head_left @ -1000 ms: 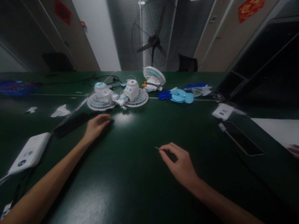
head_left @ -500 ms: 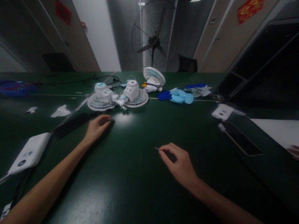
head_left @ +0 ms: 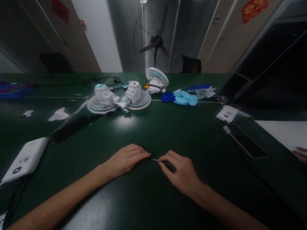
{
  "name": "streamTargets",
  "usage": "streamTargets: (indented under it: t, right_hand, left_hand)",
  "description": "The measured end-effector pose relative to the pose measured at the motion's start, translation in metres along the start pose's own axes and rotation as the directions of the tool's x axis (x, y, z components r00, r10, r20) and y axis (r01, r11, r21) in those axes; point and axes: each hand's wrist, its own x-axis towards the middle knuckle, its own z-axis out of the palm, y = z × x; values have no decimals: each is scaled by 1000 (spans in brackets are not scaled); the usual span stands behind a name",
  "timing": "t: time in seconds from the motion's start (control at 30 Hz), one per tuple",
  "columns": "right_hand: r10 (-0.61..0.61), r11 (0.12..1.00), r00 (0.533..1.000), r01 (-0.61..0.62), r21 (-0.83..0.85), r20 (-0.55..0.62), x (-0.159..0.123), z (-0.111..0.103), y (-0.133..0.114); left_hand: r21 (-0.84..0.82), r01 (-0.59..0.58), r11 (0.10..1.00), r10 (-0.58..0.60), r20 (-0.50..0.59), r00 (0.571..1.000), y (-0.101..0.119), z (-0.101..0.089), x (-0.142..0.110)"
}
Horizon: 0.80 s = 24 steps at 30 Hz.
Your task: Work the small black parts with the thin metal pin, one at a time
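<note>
My right hand is closed round a small screwdriver, its dark handle in the palm and its thin metal shaft pointing left. My left hand rests low over the dark green table, fingers pressed together. At its fingertips, close to the screwdriver's tip, is something small and dark that I cannot make out. The tip and the left fingertips are only a short way apart; I cannot tell whether they touch.
Two white fans lie grille down behind the hands, and another fan leans further back. Light blue fan blades sit beside blue gloves. A phone and white power banks lie at the sides. Another person's hand shows far right.
My left hand has moved right and nearer from beside the fans, where a small dark thing was at its fingers, to the screwdriver's tip. My right hand has barely shifted.
</note>
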Motion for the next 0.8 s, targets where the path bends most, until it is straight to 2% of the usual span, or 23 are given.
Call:
streamTargets:
  t: [0.13, 0.2, 0.53, 0.8]
  right_hand:
    - [-13, 999, 999, 14, -30, 29, 0, 1, 0]
    - [-15, 999, 999, 16, -35, 35, 0, 1, -1]
    - [-48, 998, 998, 50, -35, 49, 0, -1, -2]
    - [-153, 985, 986, 157, -67, 68, -1, 6, -4]
  left_hand:
    - [-180, 175, 968, -178, -2, 984, 2, 3, 1]
    - [-237, 219, 947, -220, 19, 975, 3, 4, 2]
    - [-346, 253, 904, -242, 74, 967, 11, 7, 6]
    - [-359, 249, 899, -241, 68, 968, 13, 10, 9]
